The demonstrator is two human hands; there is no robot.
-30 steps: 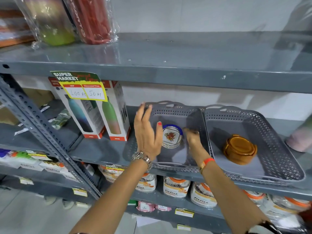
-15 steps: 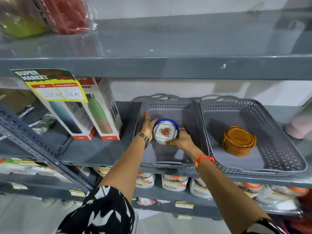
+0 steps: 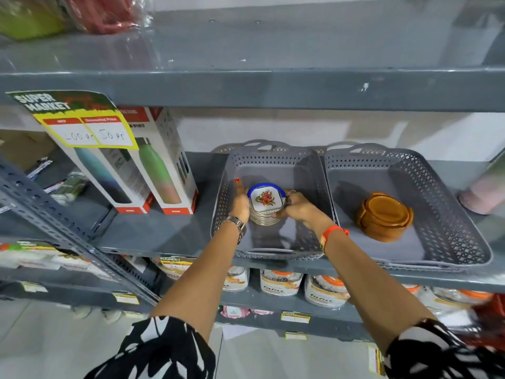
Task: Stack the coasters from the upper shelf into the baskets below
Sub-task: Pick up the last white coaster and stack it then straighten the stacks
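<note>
Floral coaster stack (image 3: 266, 205): cupped between left hand (image 3: 241, 201) and right hand (image 3: 299, 209), both grasping its sides, likely squaring it inside grey basket (image 3: 311, 170).

1. White floral coasters (image 3: 266, 205), blue-rimmed, stacked upright inside the left grey basket (image 3: 308, 170).
2. Brown coasters (image 3: 384, 214), stacked in a matching holder, inside the right grey basket (image 3: 448, 214).

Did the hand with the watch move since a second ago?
Yes. The left hand was raised with fingers spread near the left basket's left wall; it has come down into the basket and now presses the flowered coaster stack, opposite the right hand.
</note>
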